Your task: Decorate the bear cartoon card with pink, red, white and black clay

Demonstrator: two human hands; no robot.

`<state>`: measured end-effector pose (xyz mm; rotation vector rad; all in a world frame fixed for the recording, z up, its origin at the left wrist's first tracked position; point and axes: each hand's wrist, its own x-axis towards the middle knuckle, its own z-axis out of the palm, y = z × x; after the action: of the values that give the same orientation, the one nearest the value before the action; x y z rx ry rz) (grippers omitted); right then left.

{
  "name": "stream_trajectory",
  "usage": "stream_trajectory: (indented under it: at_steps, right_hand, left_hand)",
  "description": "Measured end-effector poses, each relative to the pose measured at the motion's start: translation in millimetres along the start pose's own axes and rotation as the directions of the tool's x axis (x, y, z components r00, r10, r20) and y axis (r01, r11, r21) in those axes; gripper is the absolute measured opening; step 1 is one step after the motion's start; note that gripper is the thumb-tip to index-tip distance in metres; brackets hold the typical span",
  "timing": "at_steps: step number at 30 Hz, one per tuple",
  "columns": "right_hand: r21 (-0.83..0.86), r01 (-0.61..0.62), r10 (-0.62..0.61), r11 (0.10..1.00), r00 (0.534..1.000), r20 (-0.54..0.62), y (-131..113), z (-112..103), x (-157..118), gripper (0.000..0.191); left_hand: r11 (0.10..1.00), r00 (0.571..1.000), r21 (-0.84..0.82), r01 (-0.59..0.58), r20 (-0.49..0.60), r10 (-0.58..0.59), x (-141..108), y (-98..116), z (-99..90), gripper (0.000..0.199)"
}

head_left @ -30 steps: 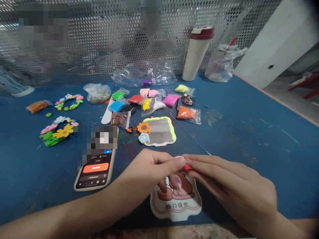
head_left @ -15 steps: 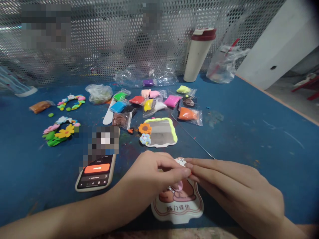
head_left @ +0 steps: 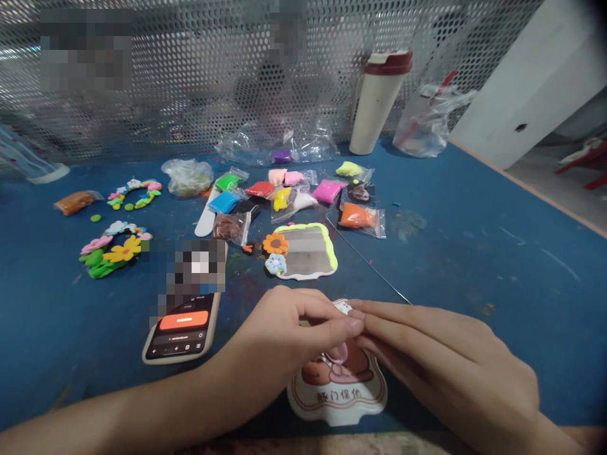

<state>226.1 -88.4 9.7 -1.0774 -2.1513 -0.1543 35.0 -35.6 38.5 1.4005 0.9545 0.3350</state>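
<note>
Hands: the left hand (head_left: 294, 332) and the right hand (head_left: 448, 357) are brought together above the plaque, fingertips meeting. Whatever may be pinched between them is hidden by the fingers, so no grip can be confirmed.

Work spot: a white cartoon-printed plaque (head_left: 337, 395) is laid flat on the table, directly under the hands and just below the fingertips. Its position appears chosen so that the work is kept within easy reach, with the printed face turned up.

Beyond the hands: a mirror-like plaque with a yellow-green clay border (head_left: 306, 251) is set further forward, with a clay sunflower (head_left: 275, 243) and a small blue clay flower (head_left: 275, 265) placed just beside it. A long thin needle (head_left: 370, 268) is left lying to its right.

Clay supply: packets of coloured modelling clay, such as the orange packet (head_left: 355, 217), are spread side by side so that each colour can be seen and reached. A white spatula (head_left: 205, 221) is left among them.

Left side: finished clay wreaths (head_left: 114, 253) are kept out of the way — beside them, a phone (head_left: 183, 335) is propped near the left forearm, its screen lit.

Rear: a cream bottle (head_left: 379, 104) is stood against a perforated metal screen (head_left: 213, 69), well clear of the blue table (head_left: 474, 284).
</note>
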Motion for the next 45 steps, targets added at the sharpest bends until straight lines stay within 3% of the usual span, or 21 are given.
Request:
stream_trajectory:
  at_steps: [10,19,25,31,45]
  right_hand:
    - [-0.006,-0.009,0.008,1.000,0.999,-0.043,-2,-1,1,0.024]
    - [0.010,-0.012,0.012,1.000,0.999,-0.037,-3,-2,4,0.022]
    - [0.031,-0.060,0.061,0.998,0.997,-0.045,-5,-2,6,0.019]
    - [0.184,-0.184,0.187,0.965,0.982,0.003,-6,-1,-2,0.015]
    - [0.127,-0.141,0.142,0.982,0.990,-0.003,-10,-5,10,0.014]
  left_hand:
    - [0.997,0.999,-0.068,0.048,-0.019,-0.049,-1,3,1.3,0.034]
    - [0.992,0.995,-0.086,0.096,0.030,-0.094,-1,5,0.4,0.033]
    - [0.994,0.997,-0.084,0.075,0.022,-0.074,-1,1,0.3,0.031]
    - [0.994,0.995,-0.065,0.093,0.033,-0.091,-2,4,1.5,0.046]
    - [0.985,0.991,-0.129,0.119,0.071,-0.110,-1,2,1.8,0.023]
